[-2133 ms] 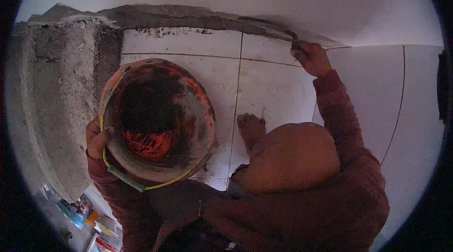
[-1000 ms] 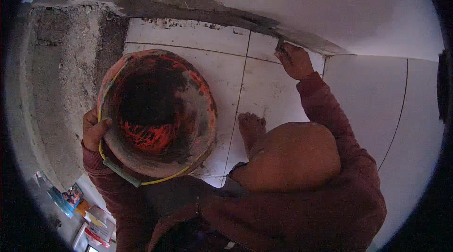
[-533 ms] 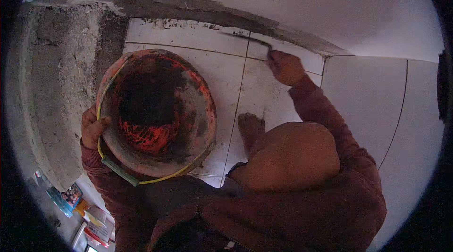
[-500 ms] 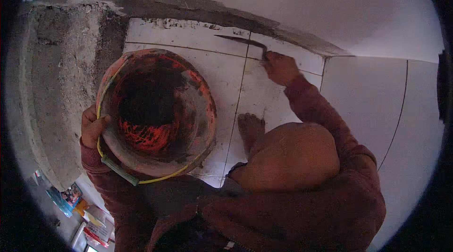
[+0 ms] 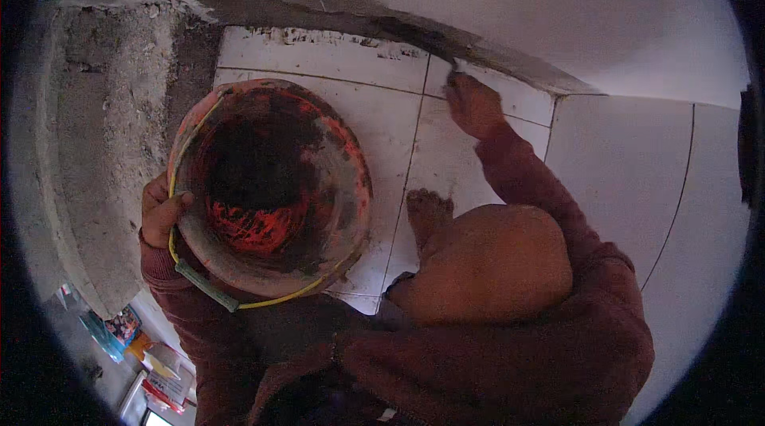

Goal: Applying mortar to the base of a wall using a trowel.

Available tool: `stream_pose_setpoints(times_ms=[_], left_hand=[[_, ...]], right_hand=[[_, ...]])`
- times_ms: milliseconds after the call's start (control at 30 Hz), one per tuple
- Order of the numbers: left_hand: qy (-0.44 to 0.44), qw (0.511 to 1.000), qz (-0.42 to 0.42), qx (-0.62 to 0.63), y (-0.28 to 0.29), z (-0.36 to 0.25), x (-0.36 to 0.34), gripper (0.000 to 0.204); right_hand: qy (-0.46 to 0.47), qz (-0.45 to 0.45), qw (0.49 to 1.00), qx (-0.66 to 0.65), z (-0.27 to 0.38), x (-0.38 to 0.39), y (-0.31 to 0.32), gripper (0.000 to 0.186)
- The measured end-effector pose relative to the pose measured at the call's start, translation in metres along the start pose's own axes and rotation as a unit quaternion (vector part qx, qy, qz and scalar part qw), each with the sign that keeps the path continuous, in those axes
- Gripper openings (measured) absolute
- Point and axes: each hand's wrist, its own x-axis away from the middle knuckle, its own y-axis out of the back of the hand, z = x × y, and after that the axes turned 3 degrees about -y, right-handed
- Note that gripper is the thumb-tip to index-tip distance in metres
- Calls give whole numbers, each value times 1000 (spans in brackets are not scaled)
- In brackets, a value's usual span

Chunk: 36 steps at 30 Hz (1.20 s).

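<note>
My left hand (image 5: 162, 209) grips the rim of a bucket (image 5: 333, 179), its thumb over the edge. The bucket is tilted toward me, its inside orange-red and smeared with grey, with a dark mass deep within. A yellow wire handle with a green grip (image 5: 205, 286) hangs over its near side. My right hand (image 5: 474, 106) is closed around the handle of a trowel (image 5: 454, 67). The trowel's dark blade lies up against the grey mortar strip (image 5: 303, 10) along the foot of the wall, where it is hard to tell from the mortar.
White floor tiles (image 5: 382, 147) lie beneath, smudged with grey along the wall. A rough concrete ledge (image 5: 127, 107) stands at the left. My bare foot (image 5: 429, 211) and bent knee (image 5: 494, 263) are between my arms. Several packages (image 5: 163, 362) lie at the lower left.
My right hand has swung the trowel up from over the tiles to the mortar strip, its blade now against the wall. My left hand still holds the bucket.
</note>
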Motion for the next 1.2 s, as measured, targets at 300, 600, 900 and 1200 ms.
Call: stream_pose_setpoints(times_ms=[300,600,900,1200], left_hand=[[-24,999,32,0,25,14,-6,14],[-24,999,26,20,14,8,-1,26],[-47,996,33,-74,38,22,-6,23],[-33,999,6,-21,19,12,-6,20]], right_hand=[[-39,79,996,16,-36,6,26,31],[22,12,1000,8,-29,14,44,31],[-29,73,995,56,-14,-18,20,29],[-3,33,999,41,-62,18,26,21]])
